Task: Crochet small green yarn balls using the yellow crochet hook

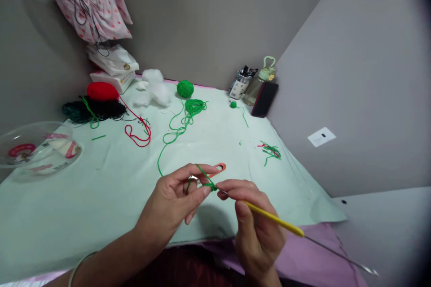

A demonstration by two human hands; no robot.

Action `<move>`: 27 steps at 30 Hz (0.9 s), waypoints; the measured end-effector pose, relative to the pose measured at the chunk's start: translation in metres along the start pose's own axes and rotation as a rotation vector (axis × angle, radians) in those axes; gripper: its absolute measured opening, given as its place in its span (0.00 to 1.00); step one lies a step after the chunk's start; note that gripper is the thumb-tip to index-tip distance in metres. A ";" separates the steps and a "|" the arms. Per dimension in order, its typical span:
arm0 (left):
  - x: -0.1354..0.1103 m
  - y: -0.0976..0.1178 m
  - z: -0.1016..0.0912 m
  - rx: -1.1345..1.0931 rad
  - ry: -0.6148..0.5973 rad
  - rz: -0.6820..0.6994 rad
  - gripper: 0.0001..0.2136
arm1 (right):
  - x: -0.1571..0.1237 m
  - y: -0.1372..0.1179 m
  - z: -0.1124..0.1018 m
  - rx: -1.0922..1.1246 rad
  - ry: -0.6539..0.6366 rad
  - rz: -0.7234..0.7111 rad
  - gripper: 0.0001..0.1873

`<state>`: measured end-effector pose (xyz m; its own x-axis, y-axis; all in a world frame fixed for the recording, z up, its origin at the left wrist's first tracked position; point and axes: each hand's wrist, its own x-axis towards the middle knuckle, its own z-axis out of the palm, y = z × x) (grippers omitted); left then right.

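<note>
My left hand [175,199] pinches a small piece of green crochet work [210,185], with the green yarn [178,128] running over its forefinger and back across the table to a green yarn ball [185,88]. My right hand [254,222] grips a crochet hook with a yellow handle [274,219]; its tip is at the green work. Both hands hover over the pale green table cover [101,188] near its front edge. An orange scissor handle [219,168] shows just behind my left fingers.
A red yarn ball [103,91], dark yarn [90,110], white stuffing [153,86] and tissue packs [114,65] lie at the back left. A clear plastic bowl [37,148] sits at left. A tin of clips [239,84], bottle [261,80] and dark phone [264,98] stand at back right. Yarn scraps [271,151] lie right.
</note>
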<state>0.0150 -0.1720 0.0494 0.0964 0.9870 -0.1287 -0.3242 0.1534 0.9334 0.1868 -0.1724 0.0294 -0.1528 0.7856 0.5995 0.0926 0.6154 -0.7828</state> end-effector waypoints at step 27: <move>0.003 -0.009 0.001 -0.153 -0.055 -0.092 0.17 | -0.003 0.012 0.014 -0.303 0.013 -0.163 0.19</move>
<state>0.0188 -0.1703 0.0410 0.1822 0.9650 -0.1887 -0.4509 0.2525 0.8561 0.1741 -0.1681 0.0161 -0.1770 0.6749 0.7164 0.3567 0.7224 -0.5925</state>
